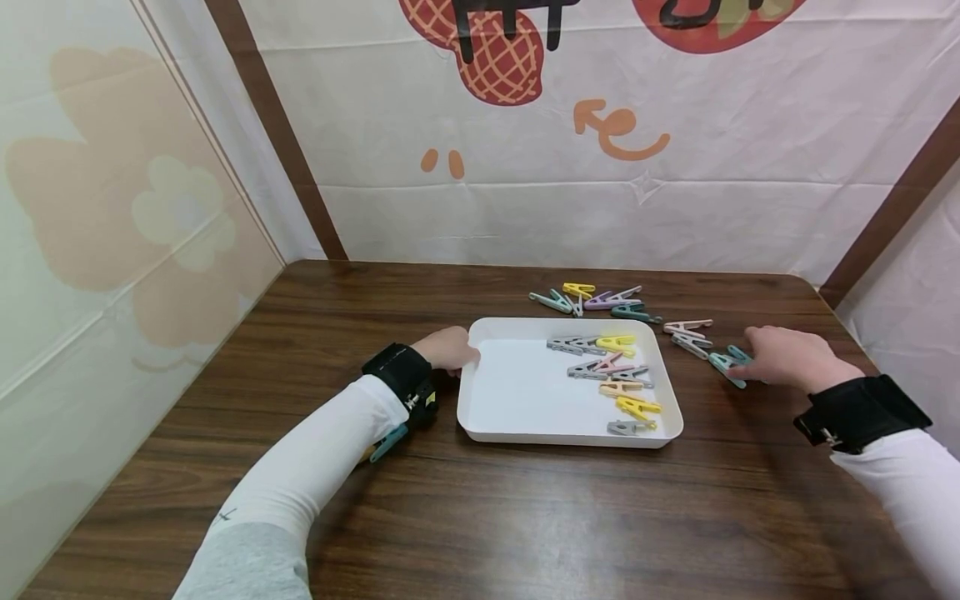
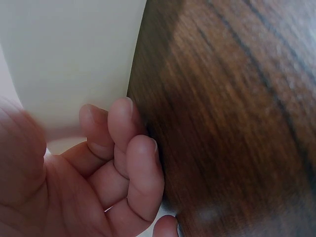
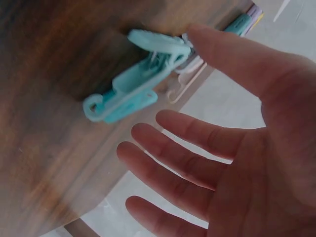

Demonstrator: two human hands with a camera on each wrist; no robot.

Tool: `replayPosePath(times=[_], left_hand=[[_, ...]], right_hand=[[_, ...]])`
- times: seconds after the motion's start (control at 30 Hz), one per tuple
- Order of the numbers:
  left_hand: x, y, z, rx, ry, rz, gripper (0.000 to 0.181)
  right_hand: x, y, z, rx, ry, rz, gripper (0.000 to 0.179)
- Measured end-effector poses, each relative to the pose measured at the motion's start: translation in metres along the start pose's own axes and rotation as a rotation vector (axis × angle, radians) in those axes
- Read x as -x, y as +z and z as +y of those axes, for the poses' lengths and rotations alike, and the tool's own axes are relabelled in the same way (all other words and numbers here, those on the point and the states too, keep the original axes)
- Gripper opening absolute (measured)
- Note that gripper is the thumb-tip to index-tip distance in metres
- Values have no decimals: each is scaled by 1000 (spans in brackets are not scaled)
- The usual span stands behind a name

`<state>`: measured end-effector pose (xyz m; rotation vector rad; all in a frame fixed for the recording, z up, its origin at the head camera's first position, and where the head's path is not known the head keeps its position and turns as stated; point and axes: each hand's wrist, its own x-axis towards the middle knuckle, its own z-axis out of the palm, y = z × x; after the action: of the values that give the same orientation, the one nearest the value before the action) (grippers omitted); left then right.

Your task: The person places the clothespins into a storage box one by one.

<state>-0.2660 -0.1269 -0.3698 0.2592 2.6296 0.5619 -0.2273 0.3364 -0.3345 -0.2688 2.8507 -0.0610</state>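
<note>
Holding smooth round-cornered tray (image 1: 517, 396): left grip (image 1: 447, 348)

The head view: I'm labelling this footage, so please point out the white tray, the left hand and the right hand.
White tray (image 1: 517, 383): head view, on the bare left part of its floor.
Left hand (image 1: 446, 348): head view, on the back of the hand.
Right hand (image 1: 792, 357): head view, on the back of the hand.

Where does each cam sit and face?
Head: head-worn, facing forward and down at the white tray; wearer's left grip and right grip show.
Left wrist: wrist-worn, facing the left grip at the tray's edge.
Right wrist: wrist-worn, facing the right grip and teal clothespins.
Shared by head and right wrist: right grip, teal clothespins.
</note>
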Motion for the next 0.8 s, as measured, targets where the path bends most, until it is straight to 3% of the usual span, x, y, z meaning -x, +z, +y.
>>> replayPosePath(times=[0.37, 0.8], left_hand=[[6, -2, 3, 8, 4, -5, 20], [5, -2, 3, 11, 5, -11, 21]], right_hand=[[3, 10, -5, -8, -25, 12, 32], [2, 13, -10, -20, -3, -10, 34]])
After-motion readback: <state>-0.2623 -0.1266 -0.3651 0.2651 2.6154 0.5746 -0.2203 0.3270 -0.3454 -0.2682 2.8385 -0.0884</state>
